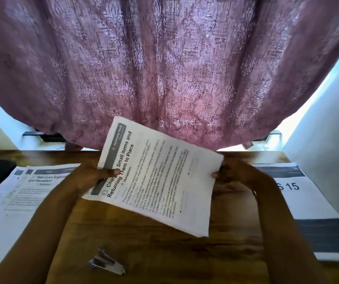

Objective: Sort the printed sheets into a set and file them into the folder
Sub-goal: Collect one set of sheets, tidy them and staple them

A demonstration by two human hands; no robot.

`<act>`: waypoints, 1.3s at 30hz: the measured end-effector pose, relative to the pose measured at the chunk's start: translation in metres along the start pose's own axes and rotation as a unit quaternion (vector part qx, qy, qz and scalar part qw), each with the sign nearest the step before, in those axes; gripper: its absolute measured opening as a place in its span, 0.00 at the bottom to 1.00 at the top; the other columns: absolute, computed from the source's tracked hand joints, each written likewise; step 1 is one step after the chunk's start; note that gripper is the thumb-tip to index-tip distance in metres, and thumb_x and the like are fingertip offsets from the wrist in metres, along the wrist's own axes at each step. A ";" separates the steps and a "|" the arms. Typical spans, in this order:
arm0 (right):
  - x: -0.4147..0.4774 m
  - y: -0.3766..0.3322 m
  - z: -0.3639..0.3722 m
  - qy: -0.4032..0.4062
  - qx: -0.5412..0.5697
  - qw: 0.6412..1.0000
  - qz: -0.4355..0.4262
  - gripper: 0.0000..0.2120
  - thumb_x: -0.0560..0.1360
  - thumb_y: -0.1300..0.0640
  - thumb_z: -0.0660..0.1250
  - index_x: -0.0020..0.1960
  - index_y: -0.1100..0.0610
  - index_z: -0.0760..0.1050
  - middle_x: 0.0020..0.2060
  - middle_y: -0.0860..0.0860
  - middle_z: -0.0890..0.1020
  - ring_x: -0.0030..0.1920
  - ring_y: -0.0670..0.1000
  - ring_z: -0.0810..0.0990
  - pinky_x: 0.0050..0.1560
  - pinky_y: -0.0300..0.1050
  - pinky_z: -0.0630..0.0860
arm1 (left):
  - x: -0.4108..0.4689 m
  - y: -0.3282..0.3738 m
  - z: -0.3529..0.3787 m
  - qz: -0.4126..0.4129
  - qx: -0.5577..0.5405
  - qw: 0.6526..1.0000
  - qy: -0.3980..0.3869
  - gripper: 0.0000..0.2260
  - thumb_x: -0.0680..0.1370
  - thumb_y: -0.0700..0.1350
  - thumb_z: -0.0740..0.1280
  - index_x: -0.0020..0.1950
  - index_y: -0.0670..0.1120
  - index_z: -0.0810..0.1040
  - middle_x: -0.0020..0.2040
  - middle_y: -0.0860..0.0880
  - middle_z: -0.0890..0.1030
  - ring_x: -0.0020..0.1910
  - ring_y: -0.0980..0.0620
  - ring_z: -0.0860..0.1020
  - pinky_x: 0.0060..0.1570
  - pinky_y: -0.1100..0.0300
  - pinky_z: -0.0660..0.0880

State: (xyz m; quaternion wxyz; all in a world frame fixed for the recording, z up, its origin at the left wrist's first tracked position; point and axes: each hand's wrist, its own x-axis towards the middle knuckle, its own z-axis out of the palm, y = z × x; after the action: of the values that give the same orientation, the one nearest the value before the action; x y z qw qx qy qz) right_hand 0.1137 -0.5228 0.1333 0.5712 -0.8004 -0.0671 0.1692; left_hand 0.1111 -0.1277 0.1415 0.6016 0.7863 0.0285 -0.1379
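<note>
Sheet [160, 181] print blurred, perhaps illegible.

Not much to go on tbh: only two bare forearms [47, 218] are seen, left uncovered all the way down. The left hand [90, 178] is found left of the printed sheet [164, 181], the right hand [236, 173] right of it.

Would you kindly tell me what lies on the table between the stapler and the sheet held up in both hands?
In the head view, only bare wooden table lies between the stapler and the held sheet.
</note>
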 end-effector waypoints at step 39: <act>0.048 0.071 0.128 0.226 -0.066 0.953 0.192 0.17 0.71 0.61 0.71 0.58 0.51 0.74 0.56 0.54 0.80 0.48 0.51 0.79 0.43 0.46 0.76 | 0.025 -0.130 -0.007 -0.254 -0.081 0.964 0.004 0.10 0.71 0.37 0.75 0.51 0.42 0.80 0.40 0.48 0.85 0.43 0.50 0.82 0.34 0.60 0.80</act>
State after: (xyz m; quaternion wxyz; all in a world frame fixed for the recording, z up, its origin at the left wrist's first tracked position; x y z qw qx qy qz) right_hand 0.1081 -0.4185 0.0203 0.4740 -0.8515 0.2073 0.0853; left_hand 0.1093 -0.0888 0.0150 0.6084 0.7024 0.2409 -0.2802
